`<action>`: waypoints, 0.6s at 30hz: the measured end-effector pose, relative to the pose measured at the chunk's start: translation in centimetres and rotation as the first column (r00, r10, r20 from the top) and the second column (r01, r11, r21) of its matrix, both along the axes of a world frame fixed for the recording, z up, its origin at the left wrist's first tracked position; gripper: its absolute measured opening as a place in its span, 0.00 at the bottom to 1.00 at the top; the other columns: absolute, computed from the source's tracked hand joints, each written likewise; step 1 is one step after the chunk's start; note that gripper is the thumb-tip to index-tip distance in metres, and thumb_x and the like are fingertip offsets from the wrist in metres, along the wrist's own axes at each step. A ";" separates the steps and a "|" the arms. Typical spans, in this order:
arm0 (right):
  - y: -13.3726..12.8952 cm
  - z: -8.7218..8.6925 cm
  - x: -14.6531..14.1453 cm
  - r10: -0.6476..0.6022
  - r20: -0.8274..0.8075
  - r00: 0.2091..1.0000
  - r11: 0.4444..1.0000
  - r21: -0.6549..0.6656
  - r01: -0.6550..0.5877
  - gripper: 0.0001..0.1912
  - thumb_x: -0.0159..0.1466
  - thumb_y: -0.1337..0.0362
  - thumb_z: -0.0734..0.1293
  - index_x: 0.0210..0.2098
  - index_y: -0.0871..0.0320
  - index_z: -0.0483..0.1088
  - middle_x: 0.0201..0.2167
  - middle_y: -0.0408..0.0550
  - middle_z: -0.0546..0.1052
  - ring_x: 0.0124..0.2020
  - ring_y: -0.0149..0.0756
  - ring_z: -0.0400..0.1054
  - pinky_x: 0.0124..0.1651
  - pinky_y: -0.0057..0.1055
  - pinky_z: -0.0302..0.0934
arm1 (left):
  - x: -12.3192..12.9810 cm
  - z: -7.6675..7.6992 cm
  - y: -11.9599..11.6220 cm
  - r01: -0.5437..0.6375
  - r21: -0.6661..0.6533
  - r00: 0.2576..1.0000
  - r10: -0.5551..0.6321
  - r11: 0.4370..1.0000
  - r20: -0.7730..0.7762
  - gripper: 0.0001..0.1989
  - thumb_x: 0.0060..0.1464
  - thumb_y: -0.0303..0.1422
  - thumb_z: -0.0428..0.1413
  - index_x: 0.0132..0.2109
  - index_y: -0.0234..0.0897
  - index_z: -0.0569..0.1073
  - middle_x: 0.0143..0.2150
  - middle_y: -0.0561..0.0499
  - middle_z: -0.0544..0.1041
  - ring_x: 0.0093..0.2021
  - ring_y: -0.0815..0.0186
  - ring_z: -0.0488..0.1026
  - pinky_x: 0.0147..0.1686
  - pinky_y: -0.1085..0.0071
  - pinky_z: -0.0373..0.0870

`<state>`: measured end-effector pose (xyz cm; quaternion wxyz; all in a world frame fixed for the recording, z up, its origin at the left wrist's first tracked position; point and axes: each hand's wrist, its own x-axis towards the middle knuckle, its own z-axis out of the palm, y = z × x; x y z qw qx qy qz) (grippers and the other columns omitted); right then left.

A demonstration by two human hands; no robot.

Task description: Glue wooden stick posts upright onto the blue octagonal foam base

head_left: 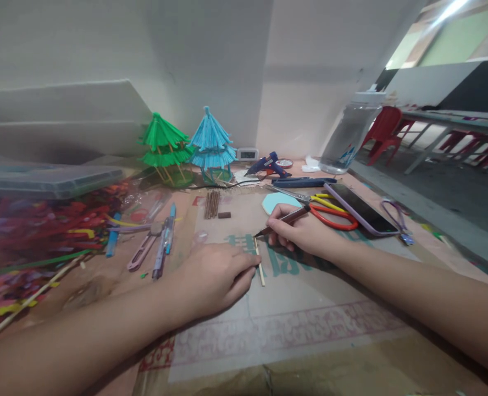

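Note:
A short pale wooden stick (261, 273) lies on the printed sheet in front of me, and the fingers of my left hand (223, 269) pinch it near its middle. My right hand (291, 228) grips a dark brown marker (283, 221), its tip at the far end of the stick. Beyond them is a brown marker cap (224, 215), beside a row of several brown sticks (212, 204). A light blue hexagonal piece (280, 202) lies just past my right hand, close to the orange-handled scissors (333, 216).
Green (167, 148) and blue (212, 146) model pavilions stand by the wall. A blue glue gun (269, 163), phone (361, 210) and water bottle (349, 132) are at the right. Left are pens (160, 253), a pink cutter (142, 250) and a box of colourful scraps (50, 231).

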<state>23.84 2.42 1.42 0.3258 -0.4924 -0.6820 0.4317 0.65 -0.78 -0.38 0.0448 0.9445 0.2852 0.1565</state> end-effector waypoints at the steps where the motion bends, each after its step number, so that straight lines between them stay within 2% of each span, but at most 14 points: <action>1: 0.0 0.0 0.0 0.010 0.006 1.000 1.000 -0.004 -0.010 0.11 0.64 0.57 0.65 0.31 0.56 0.63 0.20 0.41 0.76 0.16 0.24 0.60 0.17 0.20 0.55 | 0.0 0.0 0.0 -0.002 -0.001 1.000 0.002 1.000 0.000 0.15 0.66 0.33 0.48 0.51 0.40 0.77 0.39 0.47 0.83 0.37 0.58 0.80 0.36 0.63 0.73; 5: -0.1 0.2 0.1 0.063 0.043 0.997 0.998 -0.030 -0.062 0.10 0.63 0.58 0.65 0.29 0.56 0.63 0.20 0.43 0.77 0.16 0.24 0.60 0.17 0.20 0.55 | 0.0 0.0 0.0 0.000 0.001 1.000 0.000 1.000 0.003 0.15 0.66 0.33 0.48 0.51 0.40 0.77 0.39 0.48 0.83 0.37 0.58 0.80 0.37 0.62 0.74; 12: 0.1 -0.1 -0.1 -0.011 0.002 1.000 1.000 0.009 0.011 0.10 0.64 0.57 0.65 0.32 0.56 0.63 0.20 0.40 0.76 0.15 0.24 0.61 0.17 0.21 0.55 | 0.0 0.0 0.1 -0.004 -0.012 1.000 0.004 1.000 -0.009 0.15 0.66 0.33 0.48 0.51 0.40 0.77 0.40 0.48 0.83 0.37 0.59 0.80 0.37 0.62 0.74; 18: -0.1 0.3 -0.1 0.032 0.047 0.998 0.999 -0.029 -0.030 0.09 0.63 0.59 0.65 0.30 0.56 0.63 0.20 0.42 0.77 0.15 0.24 0.61 0.17 0.21 0.55 | 0.0 -0.1 0.1 -0.001 0.014 1.000 0.001 1.000 0.007 0.13 0.66 0.33 0.48 0.48 0.40 0.77 0.39 0.48 0.83 0.37 0.58 0.80 0.37 0.63 0.74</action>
